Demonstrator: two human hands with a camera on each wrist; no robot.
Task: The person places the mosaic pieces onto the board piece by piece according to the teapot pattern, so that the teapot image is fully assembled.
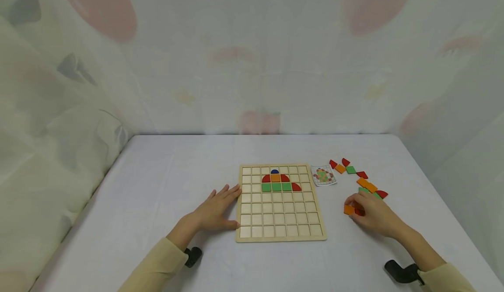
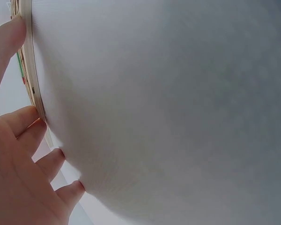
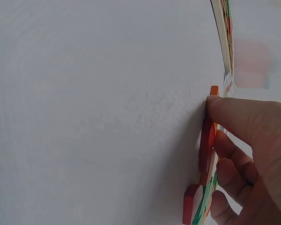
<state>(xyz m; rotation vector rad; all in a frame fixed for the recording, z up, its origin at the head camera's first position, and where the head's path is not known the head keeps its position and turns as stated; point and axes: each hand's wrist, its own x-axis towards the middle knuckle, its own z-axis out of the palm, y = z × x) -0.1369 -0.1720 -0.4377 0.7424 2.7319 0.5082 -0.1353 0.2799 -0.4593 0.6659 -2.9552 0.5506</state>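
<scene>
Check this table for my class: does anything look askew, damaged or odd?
Nothing looks damaged. On the board, the green row has a red piece at its right end but none at its left, looking lopsided, perhaps just unfinished.

Left hand (image 1: 215, 211) spread, right hand (image 1: 373, 213) curled, pinching
</scene>
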